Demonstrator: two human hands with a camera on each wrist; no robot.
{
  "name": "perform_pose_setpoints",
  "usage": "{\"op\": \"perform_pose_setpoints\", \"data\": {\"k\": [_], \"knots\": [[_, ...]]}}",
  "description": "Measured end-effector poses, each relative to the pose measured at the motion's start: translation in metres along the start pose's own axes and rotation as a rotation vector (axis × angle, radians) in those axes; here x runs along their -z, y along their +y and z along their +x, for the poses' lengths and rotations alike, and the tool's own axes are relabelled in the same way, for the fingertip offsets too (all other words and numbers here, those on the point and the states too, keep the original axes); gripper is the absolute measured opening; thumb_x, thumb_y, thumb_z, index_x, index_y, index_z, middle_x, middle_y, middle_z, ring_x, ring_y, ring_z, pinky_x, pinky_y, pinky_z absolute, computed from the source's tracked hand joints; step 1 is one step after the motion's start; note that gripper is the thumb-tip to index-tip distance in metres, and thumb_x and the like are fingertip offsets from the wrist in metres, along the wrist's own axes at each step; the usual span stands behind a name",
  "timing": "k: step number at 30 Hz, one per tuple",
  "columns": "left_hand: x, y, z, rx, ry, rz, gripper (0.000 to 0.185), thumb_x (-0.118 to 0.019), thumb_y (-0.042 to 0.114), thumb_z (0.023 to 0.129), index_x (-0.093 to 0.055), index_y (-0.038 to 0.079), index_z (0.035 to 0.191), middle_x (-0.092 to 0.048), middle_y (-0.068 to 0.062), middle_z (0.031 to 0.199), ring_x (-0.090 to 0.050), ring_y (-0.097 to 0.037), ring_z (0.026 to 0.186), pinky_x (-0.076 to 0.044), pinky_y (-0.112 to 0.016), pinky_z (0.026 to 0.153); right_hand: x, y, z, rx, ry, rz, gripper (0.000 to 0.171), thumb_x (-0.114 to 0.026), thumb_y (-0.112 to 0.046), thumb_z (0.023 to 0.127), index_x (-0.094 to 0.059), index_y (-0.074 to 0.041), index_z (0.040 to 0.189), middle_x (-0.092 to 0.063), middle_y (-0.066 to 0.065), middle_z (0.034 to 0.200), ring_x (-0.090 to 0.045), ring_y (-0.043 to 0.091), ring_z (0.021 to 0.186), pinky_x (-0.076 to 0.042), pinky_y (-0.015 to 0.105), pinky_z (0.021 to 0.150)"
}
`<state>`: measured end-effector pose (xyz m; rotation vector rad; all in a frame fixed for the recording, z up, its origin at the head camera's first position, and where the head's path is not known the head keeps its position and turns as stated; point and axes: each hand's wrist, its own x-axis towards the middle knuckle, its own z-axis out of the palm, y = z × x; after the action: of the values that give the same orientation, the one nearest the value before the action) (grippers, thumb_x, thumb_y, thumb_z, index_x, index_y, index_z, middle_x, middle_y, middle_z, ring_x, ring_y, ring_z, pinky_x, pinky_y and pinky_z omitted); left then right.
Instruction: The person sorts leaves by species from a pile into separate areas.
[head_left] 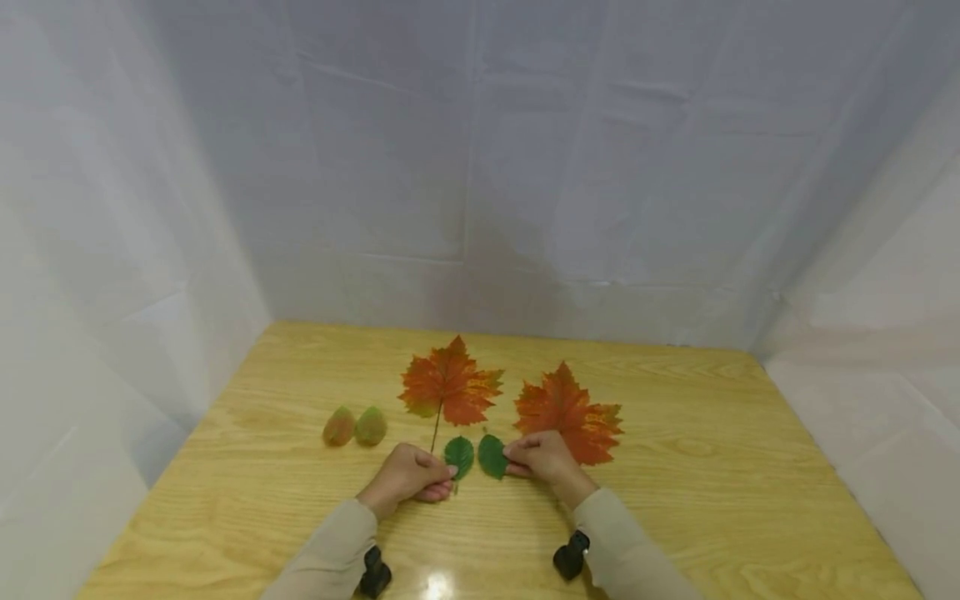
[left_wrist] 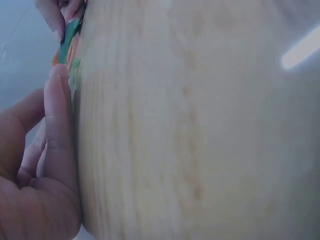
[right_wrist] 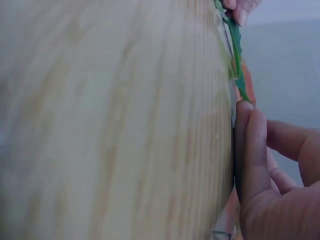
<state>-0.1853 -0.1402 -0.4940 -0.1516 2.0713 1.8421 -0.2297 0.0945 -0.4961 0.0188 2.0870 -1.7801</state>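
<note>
Near the middle front of the table, two small green leaves sit side by side with a narrow gap between them. My left hand (head_left: 412,477) pinches the lower left edge of the left green leaf (head_left: 460,454). The outer edge of the right green leaf (head_left: 491,456) is held between the thumb and fingers of my right hand (head_left: 551,460). In the right wrist view a green leaf (right_wrist: 242,86) shows edge-on at the right fingertips (right_wrist: 245,106), low over the wood. My right hand overlaps part of an orange-red maple leaf (head_left: 564,407) behind it.
A second orange-red maple leaf (head_left: 450,382) lies farther back, its long stem reaching toward my left hand. Two rounded green-and-reddish leaves (head_left: 340,427) lie next to each other on the left. White sheeting (head_left: 480,167) encloses the back and sides of the wooden table (head_left: 712,467).
</note>
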Motion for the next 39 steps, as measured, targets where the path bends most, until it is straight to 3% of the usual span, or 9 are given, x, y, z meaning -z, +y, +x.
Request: {"op": "perform_pose_setpoints", "data": {"k": [21,25,28,31,35,39], "knots": [[-0.004,0.003,-0.001,0.005,-0.015,0.006,0.016,-0.069,0.007,0.087,-0.071,-0.009,0.090,-0.070,-0.007,0.069,-0.065,-0.007,0.055,-0.055,-0.021,0.054,0.002,-0.004,-0.007,-0.012,-0.020,-0.071,0.018,-0.068,-0.004,0.088,-0.070,0.008,0.101,-0.066,0.014,0.096,-0.069,0.015,0.074,-0.058,0.029,0.071],[-0.004,0.002,0.000,0.009,-0.015,0.015,0.017,-0.070,0.008,0.087,-0.071,-0.008,0.090,-0.070,-0.007,0.069,-0.065,-0.007,0.055,-0.056,-0.021,0.054,0.002,-0.007,-0.012,0.048,-0.017,-0.209,0.018,-0.070,-0.011,0.088,-0.072,0.003,0.099,-0.069,0.010,0.091,-0.068,0.015,0.073,-0.058,0.029,0.068],[-0.003,0.000,0.000,0.004,-0.016,0.019,0.018,-0.070,0.010,0.087,-0.071,-0.008,0.090,-0.071,-0.007,0.069,-0.065,-0.007,0.056,-0.056,-0.022,0.055,0.007,-0.014,-0.018,0.162,0.039,-0.416,0.017,-0.072,-0.018,0.087,-0.075,-0.003,0.094,-0.070,0.006,0.086,-0.065,0.013,0.070,-0.055,0.028,0.062],[-0.002,-0.001,0.000,0.001,-0.015,0.018,0.019,-0.071,0.011,0.087,-0.071,-0.008,0.092,-0.071,-0.008,0.071,-0.066,-0.008,0.057,-0.056,-0.022,0.056,0.018,-0.020,-0.024,0.244,0.142,-0.528,0.014,-0.072,-0.019,0.087,-0.076,-0.006,0.091,-0.071,0.004,0.081,-0.064,0.016,0.067,-0.052,0.028,0.057],[-0.001,-0.001,0.000,0.007,-0.002,0.018,0.020,-0.071,0.011,0.087,-0.071,-0.008,0.093,-0.071,-0.008,0.071,-0.067,-0.010,0.058,-0.057,-0.024,0.056,0.039,-0.020,-0.031,0.240,0.210,-0.439,0.013,-0.070,-0.013,0.088,-0.075,-0.003,0.094,-0.071,0.007,0.082,-0.067,0.023,0.071,-0.056,0.032,0.061],[-0.001,-0.001,0.000,0.011,0.004,0.016,0.020,-0.070,0.011,0.088,-0.071,-0.008,0.093,-0.070,-0.007,0.070,-0.067,-0.009,0.058,-0.057,-0.024,0.056,0.065,-0.013,-0.034,0.200,0.275,-0.390,0.017,-0.069,-0.013,0.089,-0.073,-0.001,0.100,-0.070,0.008,0.089,-0.066,0.021,0.076,-0.056,0.034,0.065]]}}
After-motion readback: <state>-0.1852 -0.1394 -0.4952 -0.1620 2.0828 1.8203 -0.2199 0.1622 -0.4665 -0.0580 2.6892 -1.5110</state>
